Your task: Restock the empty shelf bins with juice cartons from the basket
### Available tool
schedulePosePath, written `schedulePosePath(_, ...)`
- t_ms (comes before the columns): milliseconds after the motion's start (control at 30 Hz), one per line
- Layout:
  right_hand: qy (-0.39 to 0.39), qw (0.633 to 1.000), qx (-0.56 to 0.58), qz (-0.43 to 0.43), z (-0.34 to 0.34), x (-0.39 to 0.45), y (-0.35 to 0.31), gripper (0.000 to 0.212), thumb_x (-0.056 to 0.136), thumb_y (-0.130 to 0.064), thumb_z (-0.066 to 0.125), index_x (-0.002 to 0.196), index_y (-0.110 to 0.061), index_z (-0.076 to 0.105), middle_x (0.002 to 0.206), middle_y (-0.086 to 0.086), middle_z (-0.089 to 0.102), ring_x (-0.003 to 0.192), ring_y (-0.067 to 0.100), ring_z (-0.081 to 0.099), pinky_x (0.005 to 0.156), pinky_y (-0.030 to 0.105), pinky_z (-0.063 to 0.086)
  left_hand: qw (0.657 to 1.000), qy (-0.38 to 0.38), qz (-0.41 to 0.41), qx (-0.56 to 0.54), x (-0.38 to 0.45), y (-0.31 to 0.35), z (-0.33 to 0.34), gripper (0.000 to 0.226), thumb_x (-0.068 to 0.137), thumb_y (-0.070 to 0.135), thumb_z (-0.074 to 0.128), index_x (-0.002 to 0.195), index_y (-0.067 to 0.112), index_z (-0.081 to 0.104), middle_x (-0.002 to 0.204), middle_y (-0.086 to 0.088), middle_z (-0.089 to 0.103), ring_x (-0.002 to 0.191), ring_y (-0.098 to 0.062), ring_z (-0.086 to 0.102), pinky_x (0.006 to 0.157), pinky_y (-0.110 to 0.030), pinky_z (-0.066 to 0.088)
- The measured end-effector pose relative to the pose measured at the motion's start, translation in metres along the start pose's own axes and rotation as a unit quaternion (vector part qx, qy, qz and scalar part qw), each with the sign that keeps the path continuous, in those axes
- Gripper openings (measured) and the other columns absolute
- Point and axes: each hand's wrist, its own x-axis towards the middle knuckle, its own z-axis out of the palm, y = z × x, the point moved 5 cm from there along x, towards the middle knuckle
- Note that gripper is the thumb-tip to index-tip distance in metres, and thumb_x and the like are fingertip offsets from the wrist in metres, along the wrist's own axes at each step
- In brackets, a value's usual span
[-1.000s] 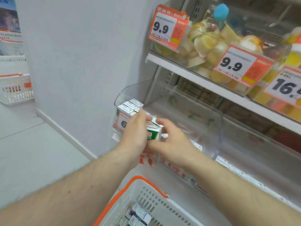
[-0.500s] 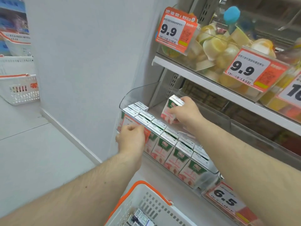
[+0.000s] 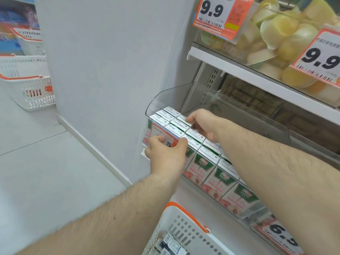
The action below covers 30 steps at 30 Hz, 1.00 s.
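Having lowered since half a second ago, the right hand (image 3: 203,124) now holds, grip narrow, a juice carton (image 3: 183,120) seated in the clear bin (image 3: 160,100)'s second row, at the grip's 9 o'clock; left hand (image 3: 166,155) pinches the bin's front price tag (image 3: 161,134).

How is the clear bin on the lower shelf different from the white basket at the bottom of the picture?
The clear bin is see-through plastic with smooth walls; the white basket is opaque, slotted, and has an orange rim. The bin sits on the shelf, with juice cartons standing packed in rows; the basket is below the shelf, and only a few cartons show in it, lying loose. Both hold cartons.
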Motion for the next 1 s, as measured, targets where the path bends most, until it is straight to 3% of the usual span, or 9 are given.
schedulePosePath(133,0.000,0.999,-0.038,0.005,0.001,0.003,-0.002,0.026,0.095,-0.018,0.047,0.109,-0.003,0.063,0.094,0.015,0.070,0.077,0.031,0.068,0.079,0.043,0.056,1.000,-0.004,0.006,-0.002,0.000,0.000,0.002,0.043,0.087,0.040,0.067,0.113,0.031,0.034,0.120,0.007,0.030,0.081,-0.002,0.049,0.058,-0.021,0.040)
schedulePosePath(233,0.016,0.995,-0.094,0.002,0.002,0.000,-0.003,0.032,0.097,-0.023,0.048,0.118,-0.003,0.063,0.095,0.013,0.069,0.080,0.029,0.066,0.081,0.043,0.053,1.000,-0.005,-0.001,-0.007,0.001,-0.002,0.001,0.044,0.086,0.040,0.069,0.111,0.033,0.034,0.123,0.005,0.032,0.091,-0.009,0.056,0.073,-0.030,0.052)
schedulePosePath(367,0.068,0.965,-0.254,-0.023,-0.001,-0.008,-0.007,0.037,0.097,-0.044,0.048,0.104,-0.012,0.066,0.105,0.009,0.071,0.088,0.025,0.065,0.090,0.043,0.052,0.998,-0.019,-0.049,-0.032,-0.002,-0.005,0.002,0.057,0.075,0.042,0.073,0.115,0.031,0.033,0.131,0.002,0.042,0.100,-0.020,0.062,0.086,-0.044,0.055)
schedulePosePath(433,0.129,0.934,-0.330,-0.057,-0.008,-0.013,-0.009,0.046,0.093,-0.056,0.050,0.096,-0.012,0.064,0.101,0.008,0.069,0.088,0.025,0.065,0.082,0.038,0.053,0.997,-0.020,-0.077,-0.022,-0.009,-0.008,0.004,0.067,0.067,0.040,0.075,0.120,0.027,0.034,0.129,-0.001,0.046,0.100,-0.022,0.060,0.084,-0.044,0.054)
schedulePosePath(533,0.217,0.866,-0.433,-0.126,-0.015,-0.034,-0.004,0.054,0.094,-0.058,0.045,0.105,-0.008,0.063,0.104,0.008,0.068,0.087,0.025,0.061,0.072,0.032,0.047,0.996,-0.037,-0.083,0.021,-0.021,-0.013,0.008,0.067,0.071,0.029,0.075,0.126,0.021,0.037,0.126,-0.002,0.046,0.101,-0.022,0.053,0.089,-0.046,0.052)
schedulePosePath(667,0.305,0.794,-0.494,-0.180,-0.016,-0.088,0.017,0.047,0.095,-0.056,0.041,0.109,-0.015,0.059,0.111,0.007,0.064,0.098,0.030,0.058,0.074,0.034,0.044,0.978,-0.155,-0.060,0.128,-0.046,-0.014,0.020,0.038,0.084,0.019,0.067,0.115,0.014,0.047,0.106,-0.005,0.057,0.095,-0.021,0.057,0.078,-0.035,0.050)
schedulePosePath(833,0.390,0.676,-0.416,-0.466,0.009,-0.183,0.072,0.029,0.082,-0.030,0.047,0.070,-0.010,0.063,0.071,0.007,0.063,0.070,0.033,0.060,0.059,0.039,0.049,0.858,-0.361,-0.058,0.361,-0.088,-0.046,0.023,0.008,0.092,0.022,0.055,0.100,0.020,0.057,0.096,0.002,0.060,0.080,-0.018,0.062,0.072,-0.030,0.045)
schedulePosePath(900,0.349,0.697,-0.372,-0.504,0.020,-0.203,0.112,0.027,0.078,-0.028,0.048,0.061,-0.011,0.060,0.060,0.003,0.058,0.059,0.027,0.056,0.053,0.035,0.048,0.817,-0.401,-0.034,0.413,-0.096,-0.059,0.022,0.013,0.093,0.022,0.051,0.103,0.020,0.060,0.095,0.002,0.059,0.077,-0.017,0.058,0.070,-0.030,0.043)
schedulePosePath(1000,0.298,0.783,-0.323,-0.439,0.028,-0.204,0.174,0.031,0.079,-0.034,0.048,0.062,-0.013,0.063,0.060,-0.003,0.059,0.058,0.019,0.054,0.055,0.032,0.048,0.770,-0.413,-0.009,0.486,-0.101,-0.079,0.018,0.017,0.091,0.020,0.048,0.099,0.017,0.063,0.099,-0.005,0.064,0.075,-0.018,0.056,0.066,-0.029,0.040)
